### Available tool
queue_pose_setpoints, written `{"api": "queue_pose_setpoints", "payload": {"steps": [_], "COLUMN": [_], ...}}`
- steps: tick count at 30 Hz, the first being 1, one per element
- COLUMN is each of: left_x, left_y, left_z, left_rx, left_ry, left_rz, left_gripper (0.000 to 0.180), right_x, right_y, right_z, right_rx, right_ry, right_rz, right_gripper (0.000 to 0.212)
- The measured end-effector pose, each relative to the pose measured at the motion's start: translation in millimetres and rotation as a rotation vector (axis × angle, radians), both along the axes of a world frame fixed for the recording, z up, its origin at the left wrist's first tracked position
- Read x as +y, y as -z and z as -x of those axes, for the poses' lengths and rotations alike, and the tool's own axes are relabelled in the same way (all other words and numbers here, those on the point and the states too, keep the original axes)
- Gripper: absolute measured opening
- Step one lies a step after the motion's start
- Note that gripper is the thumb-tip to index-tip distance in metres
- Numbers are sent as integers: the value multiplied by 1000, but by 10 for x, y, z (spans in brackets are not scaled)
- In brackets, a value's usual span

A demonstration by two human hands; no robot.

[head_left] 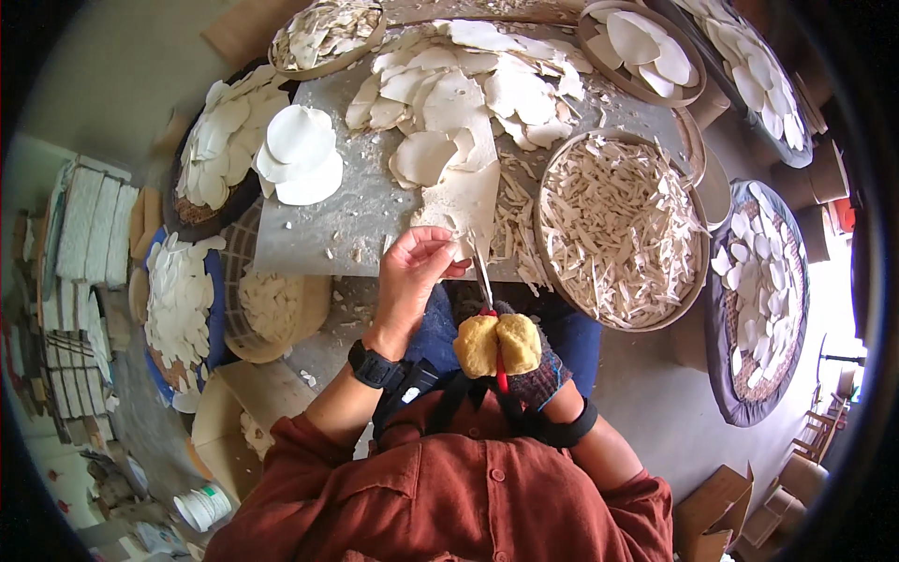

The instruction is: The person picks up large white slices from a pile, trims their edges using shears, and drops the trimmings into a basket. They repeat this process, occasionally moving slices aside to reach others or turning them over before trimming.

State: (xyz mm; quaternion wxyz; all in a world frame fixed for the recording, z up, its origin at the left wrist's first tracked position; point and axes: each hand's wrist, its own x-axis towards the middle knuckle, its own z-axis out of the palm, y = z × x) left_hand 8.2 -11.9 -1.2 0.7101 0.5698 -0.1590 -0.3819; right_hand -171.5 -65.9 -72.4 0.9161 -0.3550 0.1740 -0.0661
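My left hand (412, 267) pinches the near edge of a thin, cream-coloured sheet (459, 201) at the table's front edge. In my right hand (551, 377), which wears a dark knitted glove, is a pair of scissors (483, 281) with red handles. Lumps of yellow foam (496, 345) wrap those handles and hide most of the fingers. The blades point away from me, and their tips meet the sheet beside my left fingertips. I cannot tell how far apart the blades are. Round, cupped pale pieces (423, 159) lie over the sheet's far part.
A heap of pale, irregular sheets (515, 89) covers the table's far middle. Smooth white discs (300, 155) are stacked at left. A round tray (537, 229) full of cut strips overhangs the front right edge. Below left stands a slatted basket (239, 323); more laden trays surround the table.
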Motion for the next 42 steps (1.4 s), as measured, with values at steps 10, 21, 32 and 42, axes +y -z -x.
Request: {"api": "queue_pose_setpoints", "payload": {"steps": [10,21,32,42], "left_x": [200,1279,-760,-276], "left_y": [-40,-653,324,-97], "left_z": [-263,-1605,-1347,-652], "left_rx": [-3,-1468,-1390,-209], "left_ry": [123,-383,-92,57], "left_rz": [-151,-802,-901,-32], "left_gripper": [11,27,61,28], "right_x": [-50,-32,-22,-133], "right_y": [-406,-253,-796,83], "right_z": [-48,-38,17,172], "right_rx": [90,70,17,-374], "right_ry": [-145,-298,-286,137], "right_rz": [724,916,911,-133], "right_gripper": [32,30,35,29]}}
